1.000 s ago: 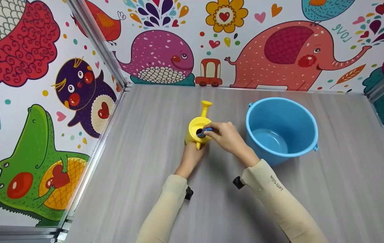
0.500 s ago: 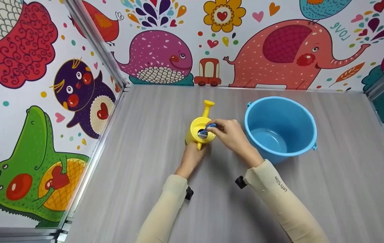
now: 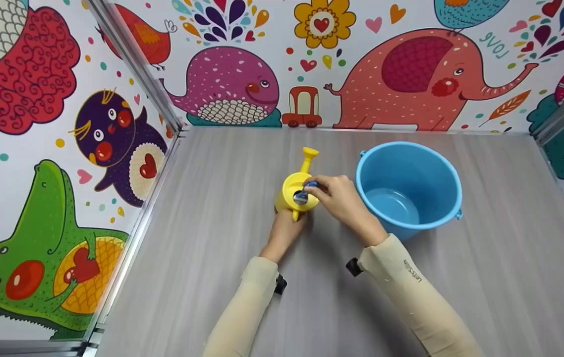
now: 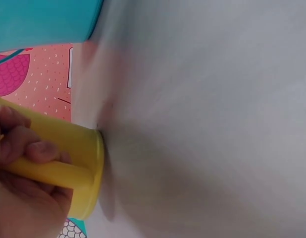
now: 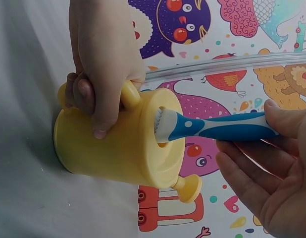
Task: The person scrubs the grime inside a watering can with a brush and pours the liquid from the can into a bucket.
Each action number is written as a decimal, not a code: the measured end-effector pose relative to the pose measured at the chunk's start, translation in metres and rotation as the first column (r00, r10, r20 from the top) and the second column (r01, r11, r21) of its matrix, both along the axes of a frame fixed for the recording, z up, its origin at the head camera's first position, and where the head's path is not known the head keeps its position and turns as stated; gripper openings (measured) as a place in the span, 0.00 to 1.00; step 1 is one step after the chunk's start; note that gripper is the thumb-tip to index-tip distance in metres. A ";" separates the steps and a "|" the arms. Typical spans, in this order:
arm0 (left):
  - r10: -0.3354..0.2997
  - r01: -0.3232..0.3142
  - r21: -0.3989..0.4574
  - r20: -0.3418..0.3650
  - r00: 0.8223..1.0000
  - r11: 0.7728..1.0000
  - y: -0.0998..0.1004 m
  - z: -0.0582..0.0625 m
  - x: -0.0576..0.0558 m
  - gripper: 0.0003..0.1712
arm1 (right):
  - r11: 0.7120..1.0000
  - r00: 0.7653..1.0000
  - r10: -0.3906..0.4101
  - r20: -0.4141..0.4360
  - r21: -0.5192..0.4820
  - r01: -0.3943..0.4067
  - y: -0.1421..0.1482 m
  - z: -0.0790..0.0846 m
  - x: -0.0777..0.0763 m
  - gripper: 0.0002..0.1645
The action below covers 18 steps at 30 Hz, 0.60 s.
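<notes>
A yellow toy watering can [image 3: 282, 198] stands upright on the table, its spout pointing to the back. My left hand [image 3: 286, 232] grips its handle, fingers curled round it, as the left wrist view shows up close. Between thumb and fingers, my right hand [image 3: 342, 202] holds a small blue-and-white brush [image 5: 237, 126] by the end of its handle. White bristles at the brush's head are right at the round opening in the can's top, and part of the head is hidden by the rim.
To the right of the hands a large light-blue bucket [image 3: 408, 188] stands on the grey wood-grain table [image 3: 212, 208]. Printed cartoon panels [image 3: 232, 84] rise along the back and left, joined by a metal corner rail [image 3: 136, 59].
Compared with a second ago, my right hand has drawn the brush a little up and right, so more of its head shows at the opening. My left hand keeps holding the handle.
</notes>
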<state>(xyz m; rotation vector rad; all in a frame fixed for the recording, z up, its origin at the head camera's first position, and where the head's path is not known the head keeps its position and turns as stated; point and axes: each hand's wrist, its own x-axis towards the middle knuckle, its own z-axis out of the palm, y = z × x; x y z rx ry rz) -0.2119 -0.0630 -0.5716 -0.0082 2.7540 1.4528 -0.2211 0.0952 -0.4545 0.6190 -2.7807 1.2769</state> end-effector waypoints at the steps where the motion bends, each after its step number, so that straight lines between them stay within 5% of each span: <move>1: -0.003 0.003 -0.004 -0.003 1.000 1.000 0.000 0.000 0.000 0.11 | 1.000 1.000 0.001 -0.007 0.005 -0.001 0.000 0.000 0.000 0.17; 18: -0.048 0.046 -0.054 -0.032 0.998 0.997 -0.001 -0.001 0.003 0.09 | 0.984 0.999 0.013 -0.036 0.177 -0.006 -0.012 -0.016 0.002 0.16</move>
